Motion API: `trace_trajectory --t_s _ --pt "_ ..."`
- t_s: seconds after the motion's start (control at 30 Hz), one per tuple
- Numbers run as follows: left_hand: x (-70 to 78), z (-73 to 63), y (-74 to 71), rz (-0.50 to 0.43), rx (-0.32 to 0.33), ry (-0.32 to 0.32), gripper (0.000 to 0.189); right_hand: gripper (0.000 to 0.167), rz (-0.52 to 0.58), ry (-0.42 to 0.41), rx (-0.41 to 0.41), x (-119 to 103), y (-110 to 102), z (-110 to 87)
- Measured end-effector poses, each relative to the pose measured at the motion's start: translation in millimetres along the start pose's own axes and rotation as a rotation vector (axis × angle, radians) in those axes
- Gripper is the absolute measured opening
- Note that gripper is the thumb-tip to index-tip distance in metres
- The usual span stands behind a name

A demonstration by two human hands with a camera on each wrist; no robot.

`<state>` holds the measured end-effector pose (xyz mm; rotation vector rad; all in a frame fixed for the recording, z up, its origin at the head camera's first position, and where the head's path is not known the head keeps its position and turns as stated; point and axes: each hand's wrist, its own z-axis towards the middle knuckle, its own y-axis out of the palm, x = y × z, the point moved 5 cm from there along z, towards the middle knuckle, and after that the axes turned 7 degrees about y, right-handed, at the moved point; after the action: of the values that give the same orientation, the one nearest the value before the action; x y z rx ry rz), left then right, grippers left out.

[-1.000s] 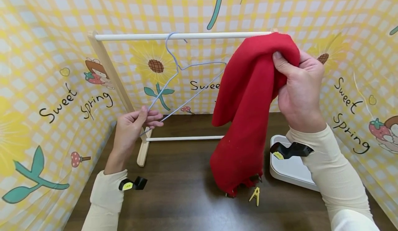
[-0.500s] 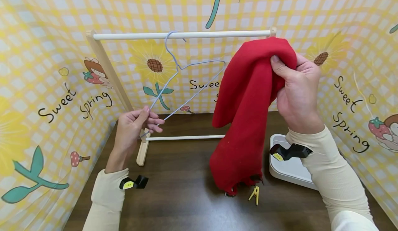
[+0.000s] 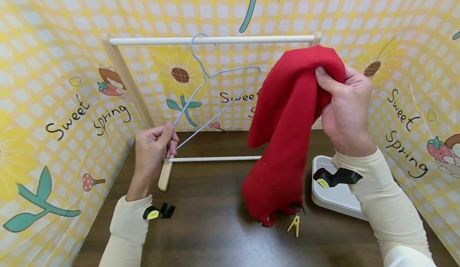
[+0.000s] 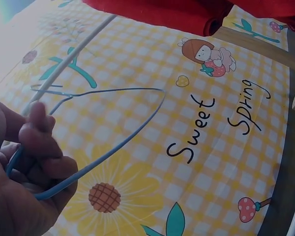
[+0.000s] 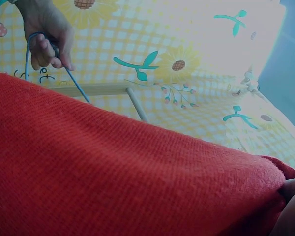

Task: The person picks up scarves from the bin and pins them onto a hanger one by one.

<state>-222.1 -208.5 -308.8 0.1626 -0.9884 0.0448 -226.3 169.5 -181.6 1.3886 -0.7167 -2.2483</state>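
Observation:
A thin blue wire hanger [image 3: 219, 113] hangs by its hook over the top bar of a rack. Its left corner is gripped by my left hand [image 3: 152, 147], the fingers curled round the wire, as the left wrist view also shows. My right hand [image 3: 346, 111] pinches a folded red scarf [image 3: 280, 139] near its top, thumb in front. Long and fringed at its lower end, the scarf droops down to the table beside the hanger's right end. In the right wrist view the red cloth [image 5: 128, 167] fills the lower part and hides most of that hand.
The rack has a white top bar [image 3: 251, 40], a white lower bar [image 3: 215, 159] and wooden side posts. A yellow clothespin [image 3: 294, 226] lies near the scarf's fringe. To the right, a white tray [image 3: 336, 208] sits partly under the right forearm. Checked cloth surrounds the table [image 3: 201, 227].
The left hand's fingers, looser before, have curled in round the hanger's corner. The hanger has tilted slightly. The right hand and scarf stay nearly in place.

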Motion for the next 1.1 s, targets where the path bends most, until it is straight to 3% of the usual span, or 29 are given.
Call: trace_trajectory --t_s 0.37,0.6,0.83,1.1 --pt "8.1 -3.0 1.2 -0.023 0.039 0.083 0.048 0.026 0.0 -0.012 0.003 0.3 -0.4 0.7" --pt "13.2 -6.2 -2.7 0.017 0.116 0.121 0.048 0.026 -0.006 -0.005 -0.005 0.6 1.6 -1.1" --pt "15.8 -10.5 -4.9 0.033 0.144 0.128 0.047 0.025 0.017 0.001 -0.011 0.2 2.3 -0.7" --pt "12.3 -16.5 -2.5 0.059 0.151 0.095 0.05 0.018 -0.014 0.021 0.019 4.4 -1.6 -3.4"
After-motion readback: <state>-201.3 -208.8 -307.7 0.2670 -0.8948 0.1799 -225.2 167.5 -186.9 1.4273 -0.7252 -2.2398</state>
